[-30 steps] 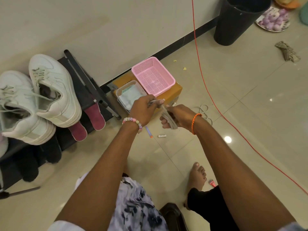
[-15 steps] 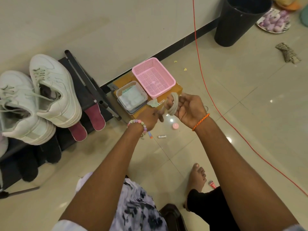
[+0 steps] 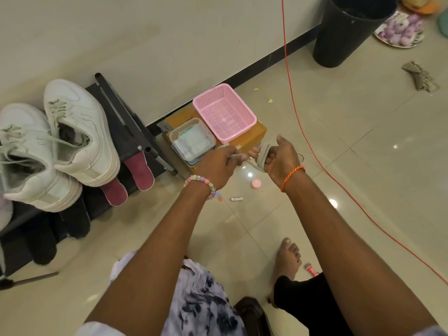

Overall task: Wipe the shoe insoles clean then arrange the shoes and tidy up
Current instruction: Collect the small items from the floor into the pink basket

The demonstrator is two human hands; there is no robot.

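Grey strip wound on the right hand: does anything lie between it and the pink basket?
Nothing visible does. The grey strip, held by the right hand, is just short of the empty pink basket, whose top is open.

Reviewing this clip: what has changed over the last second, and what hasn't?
The right hand rose toward the pink basket and turned palm-up, the grey strap now looped over its fingers. The left hand keeps pinching the strap's other end, shifted slightly. A small pink cap now shows on the floor. White sneakers and wipes tub stayed put.
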